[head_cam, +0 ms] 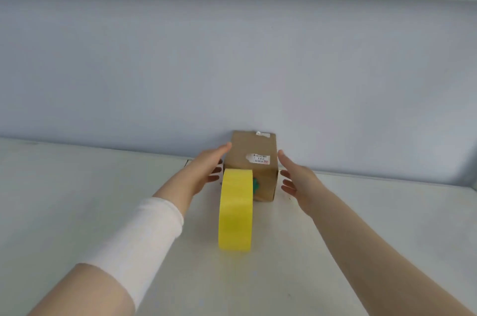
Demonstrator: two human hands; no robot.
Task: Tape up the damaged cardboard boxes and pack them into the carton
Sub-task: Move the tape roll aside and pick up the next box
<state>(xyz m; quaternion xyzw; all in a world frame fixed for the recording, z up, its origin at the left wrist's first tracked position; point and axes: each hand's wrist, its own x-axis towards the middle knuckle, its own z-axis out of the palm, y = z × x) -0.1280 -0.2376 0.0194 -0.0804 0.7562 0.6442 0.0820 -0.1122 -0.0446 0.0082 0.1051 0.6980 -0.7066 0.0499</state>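
Note:
A small brown cardboard box (254,158) with a white label on top and a green mark on its near face stands on the white table, against the back wall. A yellow roll of tape (235,210) stands on edge just in front of it, hiding the box's lower left part. My left hand (207,168) reaches to the box's left side with fingers straight, touching or nearly touching it. At the box's right side my right hand (296,181) is spread with fingers straight, a small gap from the cardboard. No carton is in view.
The white table (103,199) runs wide to both sides. A pale blue wall (232,70) rises directly behind the box, with a light ledge above. A white band wraps my left forearm (139,235).

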